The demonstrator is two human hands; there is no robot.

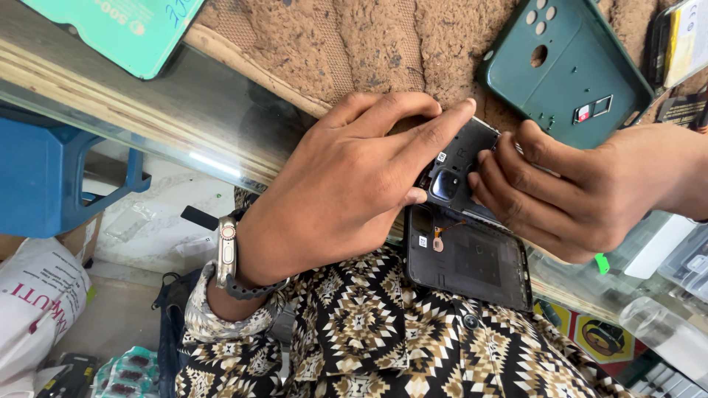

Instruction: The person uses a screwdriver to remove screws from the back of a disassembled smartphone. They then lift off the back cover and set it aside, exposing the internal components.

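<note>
phone between our two hands

phone (466,254) with its back off sits at the edge of the counter, just over our patterned shirt (383,332). its long side runs from the top, near the brown mat (369,44), down toward us, tipped a little to the right.

our left hand (346,184) lies on the phone's top left side. its pointer finger reaches across the top end and its thumb presses by the camera part, so it is gripping the phone. our right hand (582,191) comes in from the right. its curled fingers (509,184) touch the top end too, pinching the dark inner cover there. both hands meet at the top end, and the bottom end is bare.

green phone case (564,66) lies on the mat, up and to the right, apart from the phone. our watch (227,254) is on the left wrist.
</note>
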